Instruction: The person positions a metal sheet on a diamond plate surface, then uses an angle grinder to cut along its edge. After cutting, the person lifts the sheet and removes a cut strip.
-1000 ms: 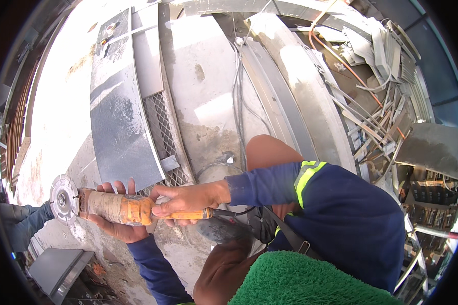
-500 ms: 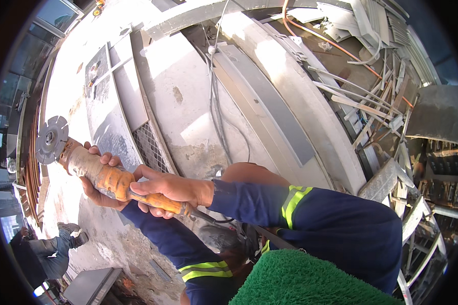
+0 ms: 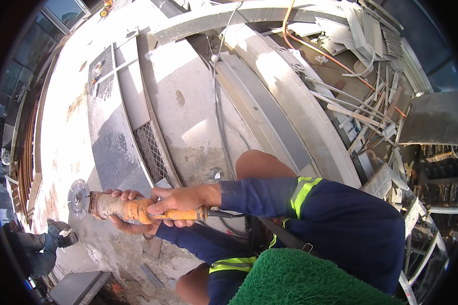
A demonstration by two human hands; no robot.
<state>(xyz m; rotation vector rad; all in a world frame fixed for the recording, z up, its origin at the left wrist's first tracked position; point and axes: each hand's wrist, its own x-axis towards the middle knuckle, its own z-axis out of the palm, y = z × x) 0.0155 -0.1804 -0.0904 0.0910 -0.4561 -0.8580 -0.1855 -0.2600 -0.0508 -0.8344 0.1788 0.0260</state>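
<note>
An angle grinder (image 3: 118,207) with a worn orange body and wrapped front part is held level in front of me. Its segmented cutting disc (image 3: 78,200) points left and touches nothing that I can make out. My left hand (image 3: 131,227) is wrapped round the grinder's front body, with fingertips showing over the top. Around the orange rear handle, my right hand (image 3: 185,200) is closed, its thumb lying along the top. A dark power cord (image 3: 224,214) runs from the handle's end toward my body.
Long panels (image 3: 275,109) and a dark sheet (image 3: 118,157) lie ahead on the concrete. Scrap strips (image 3: 366,114) and an orange hose (image 3: 331,55) are at the right. Another person's legs (image 3: 48,244) show at lower left, near a grey box-shaped item (image 3: 76,288). Grey cables (image 3: 220,101) cross the floor.
The grinder has swung from a tilt, disc up and left, to nearly level. Its disc and both hands now sit lower and farther right. Both hands keep their grip.
</note>
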